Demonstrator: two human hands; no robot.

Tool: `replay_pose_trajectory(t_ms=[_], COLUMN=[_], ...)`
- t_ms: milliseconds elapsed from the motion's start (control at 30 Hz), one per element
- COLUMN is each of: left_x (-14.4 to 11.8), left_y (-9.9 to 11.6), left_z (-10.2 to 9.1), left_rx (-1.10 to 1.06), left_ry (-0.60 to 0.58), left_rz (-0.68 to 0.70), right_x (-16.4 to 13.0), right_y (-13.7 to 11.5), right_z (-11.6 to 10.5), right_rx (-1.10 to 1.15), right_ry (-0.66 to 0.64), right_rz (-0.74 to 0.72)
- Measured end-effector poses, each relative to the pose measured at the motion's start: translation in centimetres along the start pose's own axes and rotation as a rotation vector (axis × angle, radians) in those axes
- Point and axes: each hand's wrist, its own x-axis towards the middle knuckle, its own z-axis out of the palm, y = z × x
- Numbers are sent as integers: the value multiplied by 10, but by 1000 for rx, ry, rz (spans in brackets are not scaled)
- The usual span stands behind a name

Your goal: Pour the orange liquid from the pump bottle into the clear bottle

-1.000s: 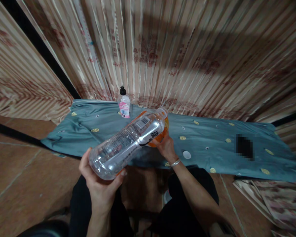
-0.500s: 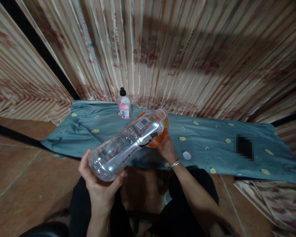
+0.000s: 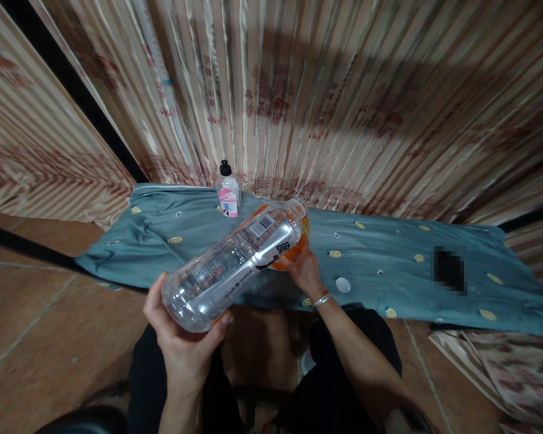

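A large clear plastic bottle (image 3: pixel 228 265) with a silver and orange label lies slantwise across both my hands, above the cloth-covered table. Its neck points to the upper right and looks uncapped. My left hand (image 3: pixel 183 340) is closed around the base, thumb on the near side. Further up, my right hand (image 3: pixel 304 268) grips the orange part near the shoulder; some of its fingers are hidden behind the bottle. A white round disc (image 3: pixel 342 284), resembling a cap, lies on the cloth to the right of my right hand.
A small bottle with a black cap and pink label (image 3: pixel 228 196) stands at the table's back edge. A blue-green patterned cloth (image 3: pixel 371 247) covers the table. At the right lies a blurred-out dark object (image 3: pixel 450 269). Pleated curtains (image 3: pixel 271 90) hang close behind.
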Motion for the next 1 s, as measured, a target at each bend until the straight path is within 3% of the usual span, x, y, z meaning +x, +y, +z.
replay_pose_trajectory(t_ms=[200, 500, 800, 1000], left_x=[0, 2, 3, 4], left_y=[1, 5, 8, 10], left_z=[0, 0, -2, -1], left_rx=[-21, 27, 23, 10], left_ry=[2, -24, 10, -2], left_rz=[-35, 84, 27, 63], right_x=[0, 1, 1, 1], right_y=[0, -2, -2, -1], right_z=[0, -1, 0, 1], right_rx=[-3, -23, 0, -6], right_ry=[-10, -18, -3, 0], right_rz=[25, 29, 35, 25])
